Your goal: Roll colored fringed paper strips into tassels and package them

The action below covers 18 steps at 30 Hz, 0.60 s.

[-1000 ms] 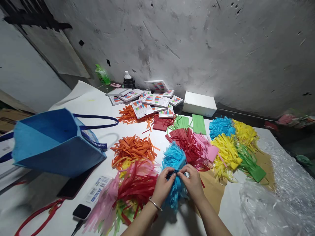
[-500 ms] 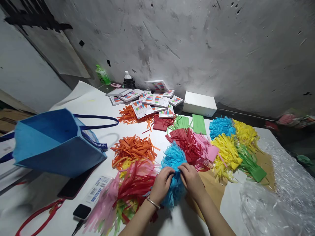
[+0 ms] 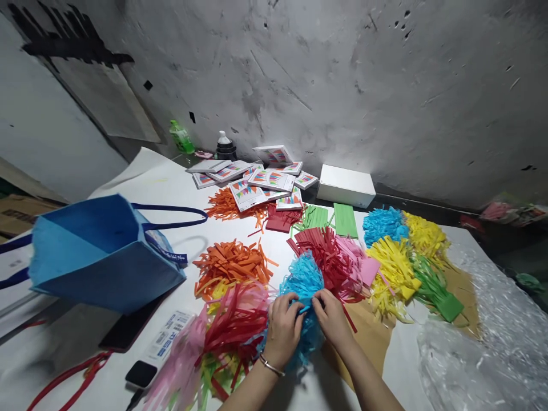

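Our left hand (image 3: pixel 282 330) and right hand (image 3: pixel 334 317) near together, fingers clamped on blue fringe (image 3: pixel 303 275); red strips (image 3: pixel 234 321) beside left.

Fringed bundles (image 3: pixel 302 275) (beside a scuffed wall (image 3: pixel 308 74)) suggest a craft workroom.

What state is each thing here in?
Left hand, closed on the blue fringe
Right hand, pinching it too
Blue fringe, held, strands loose
Bag, open
White box, shut
Packs, loosely piled
Plastic wrap, crumpled
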Motion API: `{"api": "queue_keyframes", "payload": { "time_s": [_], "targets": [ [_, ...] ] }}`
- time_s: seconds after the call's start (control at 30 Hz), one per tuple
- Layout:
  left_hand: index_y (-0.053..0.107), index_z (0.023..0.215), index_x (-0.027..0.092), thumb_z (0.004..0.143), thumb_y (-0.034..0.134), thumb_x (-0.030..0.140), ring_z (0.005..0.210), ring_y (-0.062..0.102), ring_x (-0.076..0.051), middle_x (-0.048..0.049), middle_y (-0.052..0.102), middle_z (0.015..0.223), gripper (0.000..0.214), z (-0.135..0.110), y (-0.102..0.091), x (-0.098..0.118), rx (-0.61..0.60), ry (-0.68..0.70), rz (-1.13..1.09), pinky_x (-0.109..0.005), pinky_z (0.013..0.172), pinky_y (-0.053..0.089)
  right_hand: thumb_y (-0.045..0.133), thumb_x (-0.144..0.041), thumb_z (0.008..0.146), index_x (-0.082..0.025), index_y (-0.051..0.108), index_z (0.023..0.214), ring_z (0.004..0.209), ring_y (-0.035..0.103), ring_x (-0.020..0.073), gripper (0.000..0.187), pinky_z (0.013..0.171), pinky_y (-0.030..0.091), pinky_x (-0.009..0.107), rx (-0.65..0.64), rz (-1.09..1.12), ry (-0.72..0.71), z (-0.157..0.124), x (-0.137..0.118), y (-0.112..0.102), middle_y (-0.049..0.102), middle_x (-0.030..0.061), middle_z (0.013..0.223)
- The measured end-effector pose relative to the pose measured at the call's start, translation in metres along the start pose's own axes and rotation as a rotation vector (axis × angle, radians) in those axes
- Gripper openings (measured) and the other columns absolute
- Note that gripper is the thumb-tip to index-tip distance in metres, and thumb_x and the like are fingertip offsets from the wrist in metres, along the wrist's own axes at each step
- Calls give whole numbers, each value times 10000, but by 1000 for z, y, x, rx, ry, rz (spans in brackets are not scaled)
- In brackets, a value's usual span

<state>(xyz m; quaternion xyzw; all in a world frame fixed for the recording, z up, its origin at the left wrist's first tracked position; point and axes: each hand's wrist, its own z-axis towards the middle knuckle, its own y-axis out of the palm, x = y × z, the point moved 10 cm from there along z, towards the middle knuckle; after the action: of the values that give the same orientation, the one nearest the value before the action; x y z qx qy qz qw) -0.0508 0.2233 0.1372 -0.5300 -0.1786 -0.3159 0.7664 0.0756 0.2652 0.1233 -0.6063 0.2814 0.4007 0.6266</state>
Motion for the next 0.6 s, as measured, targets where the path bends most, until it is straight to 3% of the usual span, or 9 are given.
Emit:
{"api": "queue_keyframes", "payload": {
  "time_s": [0.17, 0.3, 0.47, 0.6],
  "targets": [
    [603, 877, 209, 841, 494, 95, 997, 539, -242, -79, 609, 1018, 161, -1, -28, 6, 12, 53, -131, -421, 876, 429, 530, -433, 810, -202, 626, 777, 746, 574, 200, 252, 718, 417, 289, 355, 198, 282, -5, 68, -48, 641, 28, 763],
    [599, 933, 210, 884, 470, 158, 917, 593, -207, -69, 655, 949, 148, 4, -63, 13, -70, 52, -426, -360, 843, 472, 534, -521, 756, -186, 620, 718, 700, 580, 209, 348, 652, 434, 289, 500, 286, 411, -20, 126, -81, 649, 34, 679],
    [618, 909, 186, 861, 557, 299, 838, 630, -206, -68, 667, 906, 138, 26, -107, -11, -11, -223, -694, -307, 736, 514, 598, -622, 598, -185, 615, 699, 650, 613, 214, 450, 617, 499, 326, 621, 470, 501, -68, 171, -100, 653, 32, 664],
    [584, 875, 179, 759, 672, 403, 647, 603, -161, -15, 641, 758, 267, 50, -123, -37, 57, -438, -802, -243, 564, 489, 633, -582, 553, -194, 624, 691, 599, 640, 248, 412, 562, 529, 379, 713, 541, 584, -124, 210, -126, 669, 50, 643]
  ]
}}
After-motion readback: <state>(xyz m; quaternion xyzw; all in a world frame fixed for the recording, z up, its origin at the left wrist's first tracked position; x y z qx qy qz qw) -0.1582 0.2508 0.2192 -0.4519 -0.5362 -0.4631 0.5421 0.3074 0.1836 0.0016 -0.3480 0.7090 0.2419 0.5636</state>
